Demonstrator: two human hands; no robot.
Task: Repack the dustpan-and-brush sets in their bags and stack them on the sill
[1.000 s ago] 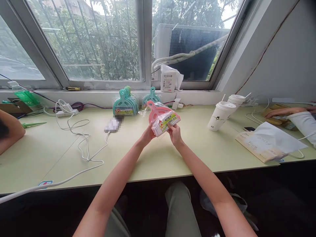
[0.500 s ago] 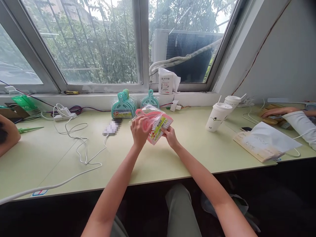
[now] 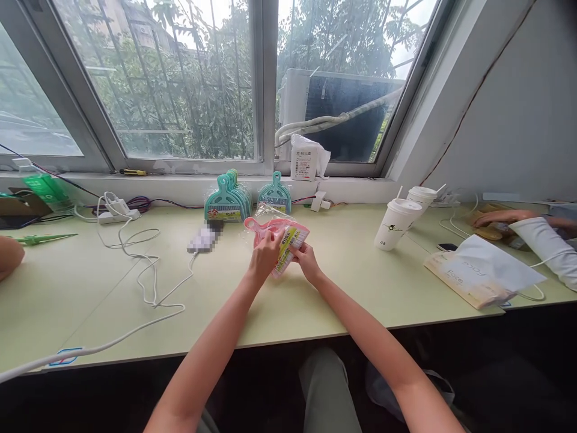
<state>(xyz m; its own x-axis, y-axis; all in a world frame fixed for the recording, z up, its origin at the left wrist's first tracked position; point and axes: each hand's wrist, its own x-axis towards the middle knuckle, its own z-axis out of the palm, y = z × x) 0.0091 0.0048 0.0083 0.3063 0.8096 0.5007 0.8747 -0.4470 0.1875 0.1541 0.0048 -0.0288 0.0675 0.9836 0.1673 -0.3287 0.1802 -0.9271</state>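
A pink mini dustpan-and-brush set (image 3: 288,246) in clear plastic wrap is tilted above the middle of the table, its handle loop toward the upper left and a yellow-green label across it. My left hand (image 3: 265,255) lies over its front, fingers bunched at the wrap near the label. From the lower right, my right hand (image 3: 306,262) grips the bristle end between thumb and fingers. Behind stand wrapped green dustpan sets (image 3: 224,201) in a row, and another teal dustpan set (image 3: 275,195) leans by the wall.
White cables and a blurred-out device (image 3: 205,239) lie to the left. Two lidded paper cups (image 3: 393,225) and a paper packet (image 3: 478,273) are on the right. Another person's hand (image 3: 507,218) rests at far right; part of someone's arm (image 3: 9,258) shows at left. A wrapped box (image 3: 306,159) sits on the sill.
My left hand has shifted from the handle side of the pink set down and right toward its label. The view has tipped slightly upward. My right hand keeps its grip.
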